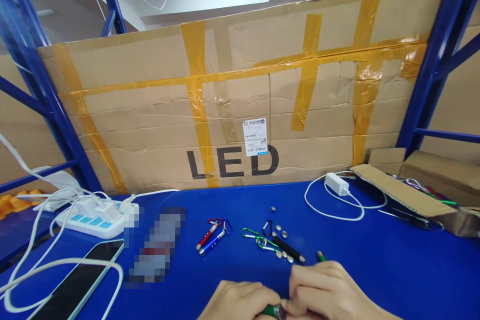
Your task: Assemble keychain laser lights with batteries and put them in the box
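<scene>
Gripping one green tube [269,310], my left hand [242,301] adjoins my right hand [324,287] (hold unclear to me); beyond: one red penlight [207,237], one blue penlight [213,245], one black penlight [288,248].

Worktop [375,270] is solid bright blue, pretty much matching the rack posts [429,75]. Far cardboard [150,135] is plain brown, yellow-orange tape [195,55] criss-crossing it, black letters [224,162]. Red flashlight [205,239], blue flashlight [213,245] and black flashlight [288,249] have silvery tips; near tube [268,311] is green. Power strip [105,233]: white, light-blue patches [93,222].
</scene>
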